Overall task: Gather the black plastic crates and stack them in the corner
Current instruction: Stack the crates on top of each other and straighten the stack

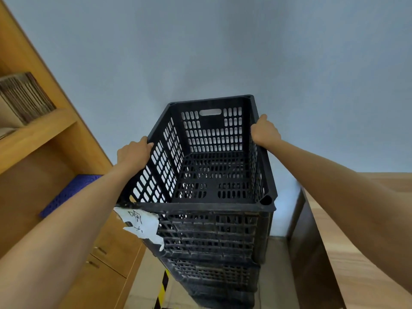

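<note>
1. top crate [214,166]: black plastic, matt, slotted walls & floor.
2. crates below [214,259]: same black plastic, scuffed, dusty-looking.
3. label [142,224] on front: white paper, torn, crumpled, handwritten marks.
4. shelf unit [38,130]: wood-look, smooth, slight sheen.
5. wall [200,52]: matt grey paint.
6. blue panel [73,192]: perforated plastic.
7. cardboard stack [24,97]: corrugated, rough edges.

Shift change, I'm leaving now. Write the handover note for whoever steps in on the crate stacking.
Left hand: gripping the top crate's left rim.
Right hand: gripping its right rim.
Top crate sits on the stack of black crates by the wall, between the wooden cabinet and a wooden counter.
Done: several crates stacked.
Left: check the top crate is seated, let go. Any remaining crates are out of view.
</note>
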### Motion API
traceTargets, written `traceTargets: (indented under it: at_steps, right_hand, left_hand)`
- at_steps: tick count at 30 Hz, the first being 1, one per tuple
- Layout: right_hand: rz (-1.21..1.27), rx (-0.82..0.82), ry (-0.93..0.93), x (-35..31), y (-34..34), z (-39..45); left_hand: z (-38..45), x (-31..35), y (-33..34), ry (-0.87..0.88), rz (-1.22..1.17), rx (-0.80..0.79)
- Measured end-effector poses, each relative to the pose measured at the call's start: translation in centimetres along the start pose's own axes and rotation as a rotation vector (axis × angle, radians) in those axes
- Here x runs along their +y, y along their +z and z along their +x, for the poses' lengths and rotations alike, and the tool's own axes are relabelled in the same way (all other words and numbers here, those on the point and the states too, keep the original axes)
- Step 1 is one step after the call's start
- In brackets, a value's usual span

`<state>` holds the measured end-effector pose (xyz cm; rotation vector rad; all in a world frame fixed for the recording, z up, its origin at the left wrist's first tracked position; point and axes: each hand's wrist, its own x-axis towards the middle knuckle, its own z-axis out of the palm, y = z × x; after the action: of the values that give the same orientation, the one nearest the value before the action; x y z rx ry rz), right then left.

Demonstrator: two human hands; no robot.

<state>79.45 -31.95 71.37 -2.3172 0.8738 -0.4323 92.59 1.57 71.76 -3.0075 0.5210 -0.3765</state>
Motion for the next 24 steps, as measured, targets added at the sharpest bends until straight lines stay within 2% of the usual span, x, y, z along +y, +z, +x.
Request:
traceTargets:
  at_steps: [13,24]
  right_hand:
    - [0.044,0.029,-0.029,0.7,-1.0,-4.1]
    - [0.089,0.010,0.054,0.8,-0.3,-4.1]
  left_hand:
    - [1.0,-0.7,1.7,0.047,0.011,0.076]
    - [1.7,-1.1,1.5,0.103,0.038,0.022]
